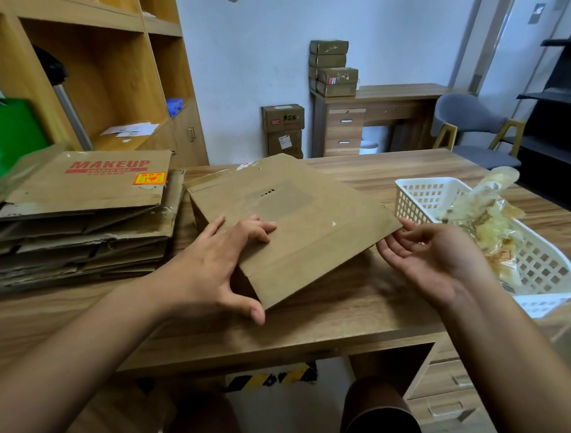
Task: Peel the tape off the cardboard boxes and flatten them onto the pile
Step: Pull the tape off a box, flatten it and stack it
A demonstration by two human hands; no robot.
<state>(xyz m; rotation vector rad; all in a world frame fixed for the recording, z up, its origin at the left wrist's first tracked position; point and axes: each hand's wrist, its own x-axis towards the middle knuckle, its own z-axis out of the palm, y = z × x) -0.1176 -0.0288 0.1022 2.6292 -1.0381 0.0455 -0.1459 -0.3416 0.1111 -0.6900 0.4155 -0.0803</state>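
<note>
A brown cardboard box (303,215) lies tilted on the wooden table (331,315), its top face sloping down toward me, with clear tape along its far edge. My left hand (217,262) grips its near left corner, fingers curled on top and thumb at the front edge. Palm up at the box's right corner, my right hand (433,252) has relaxed fingers whose tips just reach the cardboard. A pile of flattened boxes (81,222) sits on the table to the left, the top sheet printed MAKEUP.
A white plastic basket (538,267) holding crumpled peeled tape (483,207) stands at the right. Wooden shelves rise behind the pile. Further back are stacked boxes (333,68) on a desk, more boxes on the floor, and a grey chair (470,123).
</note>
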